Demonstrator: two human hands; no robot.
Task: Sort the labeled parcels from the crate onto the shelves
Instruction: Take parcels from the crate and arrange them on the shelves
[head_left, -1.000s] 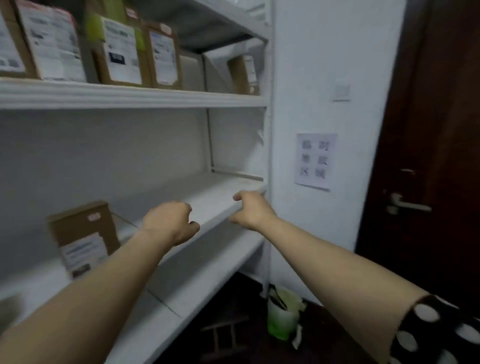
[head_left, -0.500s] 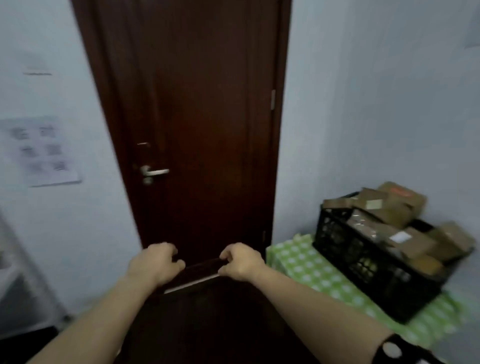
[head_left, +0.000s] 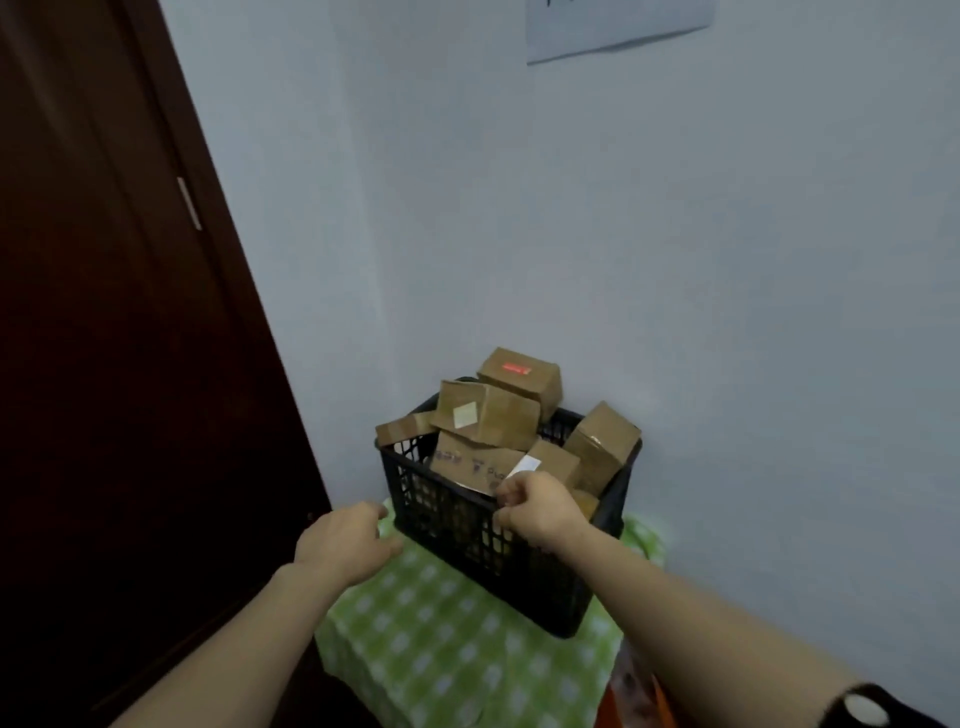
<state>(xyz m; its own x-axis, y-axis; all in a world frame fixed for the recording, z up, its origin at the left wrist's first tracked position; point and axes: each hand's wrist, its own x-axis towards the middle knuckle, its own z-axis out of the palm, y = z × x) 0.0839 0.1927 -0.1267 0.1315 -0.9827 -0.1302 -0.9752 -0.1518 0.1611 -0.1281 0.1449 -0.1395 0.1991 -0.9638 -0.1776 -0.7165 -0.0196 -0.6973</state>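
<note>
Parcels (head_left: 485, 421): brown cardboard boxes heaped in the crate, standing above its rim, most of them tilted.
Top parcel (head_left: 519, 376): at the back of the heap, with a red label on its upper face.
Flat parcel (head_left: 470, 462): near the front, with dark handwriting and a white label at its right end.
Right parcel (head_left: 602, 441): leans on the crate's right rim, one corner up.
Crate (head_left: 457, 525): black plastic lattice, at the far end of the table, close to the room's corner.
Right hand (head_left: 540, 512): fingers curled in, at the crate's near rim just below the white label; whether it touches rim or parcel cannot be told.
Left hand (head_left: 345, 545): loosely curled, holding nothing, just beside the crate's near left corner, above the cloth.
Table (head_left: 441, 649): covered in a green and white checked cloth; bare cloth lies in front of the crate.
Left side: a dark brown door (head_left: 104, 364) stands near the table's left edge.
Back and right: pale wall (head_left: 701, 286) close behind the crate, with a paper sheet (head_left: 618, 23) high up.
</note>
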